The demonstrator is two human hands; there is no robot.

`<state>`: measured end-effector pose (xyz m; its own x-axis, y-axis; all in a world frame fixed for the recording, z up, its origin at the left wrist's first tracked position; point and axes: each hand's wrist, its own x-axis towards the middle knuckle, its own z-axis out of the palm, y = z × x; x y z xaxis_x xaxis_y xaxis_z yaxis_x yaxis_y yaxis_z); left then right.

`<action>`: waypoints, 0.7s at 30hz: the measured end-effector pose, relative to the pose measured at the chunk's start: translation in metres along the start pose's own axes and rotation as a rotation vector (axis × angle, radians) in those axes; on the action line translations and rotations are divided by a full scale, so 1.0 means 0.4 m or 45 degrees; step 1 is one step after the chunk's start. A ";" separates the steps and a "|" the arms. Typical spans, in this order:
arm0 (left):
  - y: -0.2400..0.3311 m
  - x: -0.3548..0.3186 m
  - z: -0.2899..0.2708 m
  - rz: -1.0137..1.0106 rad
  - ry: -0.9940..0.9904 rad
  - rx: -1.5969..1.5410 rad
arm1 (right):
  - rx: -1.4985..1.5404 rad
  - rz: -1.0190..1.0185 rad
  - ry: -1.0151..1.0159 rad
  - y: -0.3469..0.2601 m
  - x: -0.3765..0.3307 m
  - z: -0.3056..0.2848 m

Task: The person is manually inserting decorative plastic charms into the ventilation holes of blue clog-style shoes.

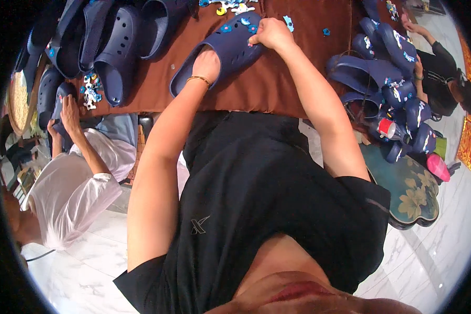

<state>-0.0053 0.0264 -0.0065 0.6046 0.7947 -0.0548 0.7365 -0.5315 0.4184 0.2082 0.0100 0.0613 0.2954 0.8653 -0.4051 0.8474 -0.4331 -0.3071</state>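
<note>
A desk [277, 83] covered in brown cloth stretched across the far side of the scene. On it, right in front of the person, lay a dark blue clog [222, 49] with its toe pointing far and right. The left hand [206, 65] was pushed inside the heel opening, so its grip was hidden and I cannot tell how the fingers stood. The right hand [271, 34] rested on the toe of the clog, its grip pressed together against the top, beside small blue charms [226, 28] fixed there. More loose charms [230, 7] lay on the cloth at the far edge.

A row of blue clogs [107, 44] sat on the desk at the far left, with a cluster of white and yellow charms [90, 90] near them. At the left a person in a white shirt [76, 193] held another clog. At the right a second heap of decorated clogs [390, 78] lay on a low, dark green stand painted with flowers [413, 193], where a person in black [445, 78] worked. The floor [83, 272] was pale marble tile, with a red patterned rug [468, 141] at the far right.
</note>
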 end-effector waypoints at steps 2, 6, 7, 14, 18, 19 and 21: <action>0.019 0.003 -0.013 0.007 -0.029 0.016 | 0.398 0.022 -0.138 0.100 0.043 0.022; 0.025 0.012 -0.014 0.109 -0.056 0.085 | 0.386 0.201 0.524 0.253 0.066 0.018; 0.024 0.010 -0.022 0.098 -0.057 0.092 | 0.390 0.354 0.515 0.251 0.067 0.014; 0.054 0.012 -0.057 -0.042 -0.230 -0.008 | 0.158 0.235 0.477 0.254 0.054 0.032; 0.019 0.008 -0.015 0.128 -0.063 0.149 | 1.067 0.035 0.353 0.154 -0.050 0.039; 0.016 0.007 -0.012 0.151 -0.051 0.175 | 1.207 -0.010 0.215 0.106 -0.101 0.041; 0.016 0.014 -0.008 0.148 -0.046 0.155 | 1.316 -0.058 0.056 0.059 -0.160 0.093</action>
<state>0.0020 0.0283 -0.0013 0.6968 0.7158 -0.0460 0.6908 -0.6525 0.3114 0.1930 -0.0651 0.0479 0.3059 0.8858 -0.3489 0.0720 -0.3869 -0.9193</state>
